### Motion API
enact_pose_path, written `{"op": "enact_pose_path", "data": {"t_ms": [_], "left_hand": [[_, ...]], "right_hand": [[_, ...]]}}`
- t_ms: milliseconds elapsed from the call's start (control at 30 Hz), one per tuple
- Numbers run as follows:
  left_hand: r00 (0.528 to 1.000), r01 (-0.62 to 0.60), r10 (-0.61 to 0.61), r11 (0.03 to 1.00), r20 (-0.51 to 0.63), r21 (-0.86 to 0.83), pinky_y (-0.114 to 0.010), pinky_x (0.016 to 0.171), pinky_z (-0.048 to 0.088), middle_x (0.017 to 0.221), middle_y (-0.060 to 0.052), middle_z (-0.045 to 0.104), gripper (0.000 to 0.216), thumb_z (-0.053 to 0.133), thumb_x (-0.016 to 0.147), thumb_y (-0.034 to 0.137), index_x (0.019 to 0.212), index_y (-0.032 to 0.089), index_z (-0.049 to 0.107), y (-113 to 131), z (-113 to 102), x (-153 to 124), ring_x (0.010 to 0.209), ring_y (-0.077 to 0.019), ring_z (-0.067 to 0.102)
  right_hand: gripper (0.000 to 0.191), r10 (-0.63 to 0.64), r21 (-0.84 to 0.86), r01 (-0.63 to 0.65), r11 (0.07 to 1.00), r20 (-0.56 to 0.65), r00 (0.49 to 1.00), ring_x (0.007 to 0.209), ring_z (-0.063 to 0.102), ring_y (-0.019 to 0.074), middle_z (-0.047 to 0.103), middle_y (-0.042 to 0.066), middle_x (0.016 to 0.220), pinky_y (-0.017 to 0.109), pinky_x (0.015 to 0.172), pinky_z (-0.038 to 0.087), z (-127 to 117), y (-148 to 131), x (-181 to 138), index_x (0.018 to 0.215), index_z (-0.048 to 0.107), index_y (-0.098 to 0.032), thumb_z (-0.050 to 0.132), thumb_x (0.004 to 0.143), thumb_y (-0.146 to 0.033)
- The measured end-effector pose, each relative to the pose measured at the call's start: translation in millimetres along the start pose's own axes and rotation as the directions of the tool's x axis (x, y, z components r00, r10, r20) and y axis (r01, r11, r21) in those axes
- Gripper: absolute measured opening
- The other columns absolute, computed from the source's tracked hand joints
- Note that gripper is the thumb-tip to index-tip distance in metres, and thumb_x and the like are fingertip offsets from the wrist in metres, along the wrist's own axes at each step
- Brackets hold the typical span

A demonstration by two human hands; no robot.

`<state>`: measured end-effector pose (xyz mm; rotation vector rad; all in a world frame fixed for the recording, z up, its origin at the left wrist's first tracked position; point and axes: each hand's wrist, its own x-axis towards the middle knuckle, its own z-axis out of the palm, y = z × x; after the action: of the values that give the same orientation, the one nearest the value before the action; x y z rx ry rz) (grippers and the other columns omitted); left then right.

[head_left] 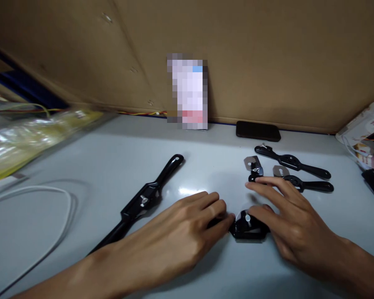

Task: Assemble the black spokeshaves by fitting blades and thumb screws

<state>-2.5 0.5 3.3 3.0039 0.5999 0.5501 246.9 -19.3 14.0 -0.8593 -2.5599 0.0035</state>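
A black spokeshave (pixel 251 234) lies in front of me with its body between my hands. My left hand (pixel 193 224) is closed round its left handle, with the fingers curled. My right hand (pixel 294 220) spreads over its right side, hiding that handle. The right thumb is beside the silver thumbscrew (pixel 248 219), and the other fingers stretch forward to a small black cap (pixel 257 169) with a metal blade (pixel 249 162). Another assembled spokeshave (pixel 143 199) lies to the left, partly behind my left forearm.
Two black spokeshave bodies (pixel 289 162) lie at the right, near a loose blade (pixel 281 170). A dark phone (pixel 258 131) and a blurred-out upright card (pixel 190 91) are at the cardboard wall (pixel 252 54). Plastic bags (pixel 43 137) and a white cable (pixel 67 207) are left.
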Motion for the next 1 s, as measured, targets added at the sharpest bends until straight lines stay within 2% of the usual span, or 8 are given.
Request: {"op": "enact_pose_path", "data": {"t_ms": [267, 367, 433, 533, 667, 800, 900, 1000], "left_hand": [[1.0, 0.002, -0.002, 1.0, 0.007, -0.006, -0.033, 0.063, 0.051, 0.085, -0.007, 0.063, 0.024, 0.046, 0.1, 0.007, 0.107, 0.01, 0.069, -0.5, 2.0, 0.5, 0.076, -0.0205, 0.057], [1.0, 0.003, -0.003, 1.0, 0.001, 0.003, -0.033, 0.064, 0.051, 0.086, -0.007, 0.063, 0.022, 0.048, 0.099, 0.007, 0.106, 0.011, 0.069, -0.4, 1.4, 0.9, 0.077, -0.021, 0.058], [1.0, -0.001, 0.001, 1.0, 0.001, 0.011, -0.033, 0.064, 0.051, 0.085, -0.007, 0.063, 0.023, 0.048, 0.099, 0.007, 0.107, 0.011, 0.069, -0.4, 0.7, 0.7, 0.076, -0.0206, 0.057], [1.0, -0.002, 0.002, 1.0, 0.004, 0.015, -0.032, 0.063, 0.051, 0.084, -0.007, 0.062, 0.023, 0.048, 0.098, 0.006, 0.108, 0.01, 0.069, -0.4, -0.1, 0.1, 0.075, -0.0202, 0.057], [1.0, -0.001, 0.001, 1.0, 0.018, -0.002, -0.032, 0.063, 0.052, 0.086, -0.007, 0.063, 0.026, 0.047, 0.096, 0.004, 0.11, 0.01, 0.068, 0.0, -0.9, -0.4, 0.077, -0.0206, 0.057], [1.0, 0.0, 0.0, 1.0, 0.018, 0.001, -0.032, 0.062, 0.051, 0.085, -0.006, 0.062, 0.024, 0.048, 0.097, 0.006, 0.109, 0.01, 0.068, 0.7, -1.2, -0.1, 0.075, -0.0198, 0.056], [1.0, 0.003, -0.003, 1.0, 0.003, 0.006, -0.032, 0.063, 0.05, 0.085, -0.006, 0.063, 0.025, 0.046, 0.099, 0.006, 0.107, 0.01, 0.069, 1.2, -0.2, 0.2, 0.075, -0.0197, 0.056], [1.0, -0.007, 0.007, 1.0, -0.007, 0.009, -0.032, 0.063, 0.05, 0.085, -0.007, 0.063, 0.027, 0.043, 0.099, 0.005, 0.108, 0.01, 0.069, 0.9, 0.6, 0.7, 0.075, -0.0198, 0.056]], "right_hand": [[0.035, -0.016, 0.048, 0.016, 0.999, 0.006, 1.0, 0.124, 0.054, 0.0341, 0.065, 0.018, 0.132, 0.052, 0.095, 0.057, 0.2, -2.4, 1.6, 0.106, 0.072, -0.011, 0.044, 0.092, 0.004], [0.033, -0.029, 0.087, 0.029, 0.996, 0.002, 1.0, 0.127, 0.054, 0.0329, 0.066, 0.015, 0.131, 0.05, 0.097, 0.056, 0.0, -3.1, -0.1, 0.096, 0.073, -0.013, 0.046, 0.091, 0.005], [0.032, -0.01, 0.04, 0.01, 0.999, -0.001, 1.0, 0.126, 0.054, 0.0355, 0.066, 0.017, 0.13, 0.055, 0.096, 0.056, -0.8, -2.1, -0.7, 0.089, 0.072, -0.012, 0.044, 0.089, 0.006], [0.036, 0.0, -0.006, 0.0, 1.0, 0.001, 1.0, 0.125, 0.054, 0.0369, 0.066, 0.019, 0.131, 0.058, 0.094, 0.056, -1.6, 0.6, 0.1, 0.099, 0.071, -0.009, 0.042, 0.086, 0.007], [0.038, -0.014, 0.082, 0.015, 0.997, -0.011, 1.0, 0.125, 0.054, 0.0311, 0.065, 0.016, 0.131, 0.049, 0.094, 0.057, -1.4, 2.8, 0.7, 0.106, 0.071, -0.013, 0.042, 0.089, 0.006], [0.037, 0.028, 0.124, -0.025, 0.992, -0.023, 0.999, 0.123, 0.054, 0.0293, 0.065, 0.016, 0.129, 0.048, 0.098, 0.054, -4.1, 0.1, 0.6, 0.111, 0.068, -0.013, 0.044, 0.088, 0.004], [0.029, 0.06, 0.171, -0.066, 0.983, 0.035, 0.998, 0.115, 0.057, 0.0276, 0.068, 0.014, 0.119, 0.047, 0.097, 0.054, -6.5, -2.0, 1.7, 0.116, 0.066, -0.013, 0.05, 0.093, -0.005], [0.027, 0.032, 0.138, -0.045, 0.989, 0.095, 0.995, 0.112, 0.059, 0.0286, 0.069, 0.013, 0.113, 0.049, 0.094, 0.054, -5.9, 0.5, 2.4, 0.119, 0.066, -0.013, 0.054, 0.094, -0.012]]}}
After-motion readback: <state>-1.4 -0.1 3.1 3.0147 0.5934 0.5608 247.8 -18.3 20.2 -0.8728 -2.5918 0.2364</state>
